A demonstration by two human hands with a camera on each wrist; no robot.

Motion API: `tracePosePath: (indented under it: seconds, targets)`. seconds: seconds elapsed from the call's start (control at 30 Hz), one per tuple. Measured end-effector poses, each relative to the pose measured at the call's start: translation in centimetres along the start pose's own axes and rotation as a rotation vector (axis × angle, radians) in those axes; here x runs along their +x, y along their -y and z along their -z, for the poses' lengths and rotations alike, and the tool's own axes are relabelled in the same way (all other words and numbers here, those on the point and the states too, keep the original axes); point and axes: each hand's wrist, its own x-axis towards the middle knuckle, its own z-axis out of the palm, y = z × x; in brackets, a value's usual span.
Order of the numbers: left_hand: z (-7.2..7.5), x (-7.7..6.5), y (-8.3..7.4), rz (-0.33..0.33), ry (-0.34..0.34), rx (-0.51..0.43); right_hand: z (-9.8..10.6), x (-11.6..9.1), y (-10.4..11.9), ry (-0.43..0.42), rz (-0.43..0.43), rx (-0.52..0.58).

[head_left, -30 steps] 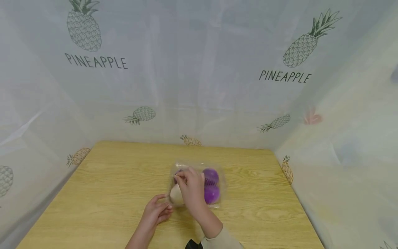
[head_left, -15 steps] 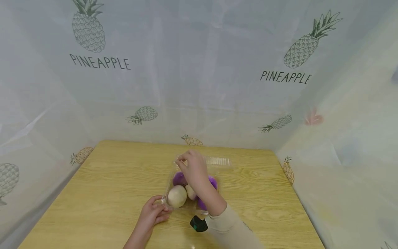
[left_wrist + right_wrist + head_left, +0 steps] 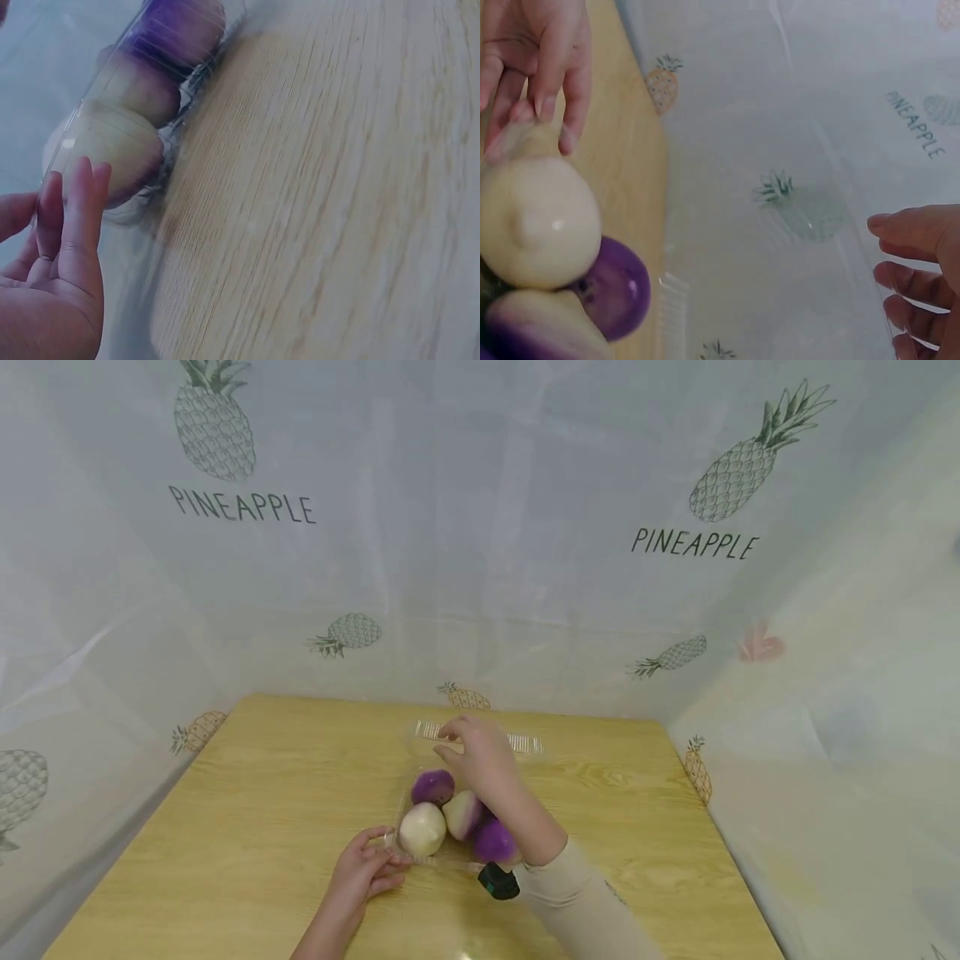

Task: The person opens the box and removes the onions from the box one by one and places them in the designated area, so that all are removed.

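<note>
Opened since a second ago, one clear lid [image 3: 525, 744] now tilts back, the right hand [image 3: 482, 758] at its edge, grip unclear. One clear container [image 3: 442, 863] on the counter [image 3: 315, 768] holds at least four turnips [image 3: 423, 829]; the left hand [image 3: 358, 870] pinches its corner.

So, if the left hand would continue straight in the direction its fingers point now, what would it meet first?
Probably the clear plastic container: the left hand pinches its near left corner. Just inside lies the pale turnip, seemingly next in line, though depth is unclear.
</note>
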Motion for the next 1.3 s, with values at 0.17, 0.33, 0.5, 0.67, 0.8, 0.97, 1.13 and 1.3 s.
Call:
tracePosePath:
  seconds: [0.17, 0.33, 0.5, 0.67, 0.8, 0.97, 1.13, 1.3]
  targets:
    - [1.1, 0.0, -0.1, 0.001, -0.031, -0.021, 0.9, 0.0, -1.3, -0.021, -0.013, -0.02]
    - [2.1, -0.2, -0.4, 0.011, -0.04, -0.041, 1.5, -0.2, -2.3, -0.027, -0.04, -0.014]
    - [3.2, -0.4, -0.9, 0.0, -0.048, -0.049, 1.9, -0.5, -2.8, -0.013, -0.061, 0.048]
    - [4.1, -0.6, -1.2, -0.013, -0.079, -0.057, 2.2, -0.6, -3.2, 0.016, -0.103, 0.144]
    - [4.8, -0.6, -1.3, -0.019, -0.11, -0.066, 2.4, -0.8, -3.6, 0.035, -0.163, 0.248]
    - [5.3, -0.6, -1.2, -0.022, -0.142, -0.097, 2.3, -1.2, -4.6, 0.037, -0.228, 0.372]
    - [5.3, -0.5, -1.3, 0.0, -0.134, -0.111, 1.7, -1.5, -5.8, 0.011, -0.273, 0.484]
    - [5.3, -0.1, -1.2, 0.043, -0.063, -0.096, 1.0, -1.8, -6.7, -0.029, -0.275, 0.592]
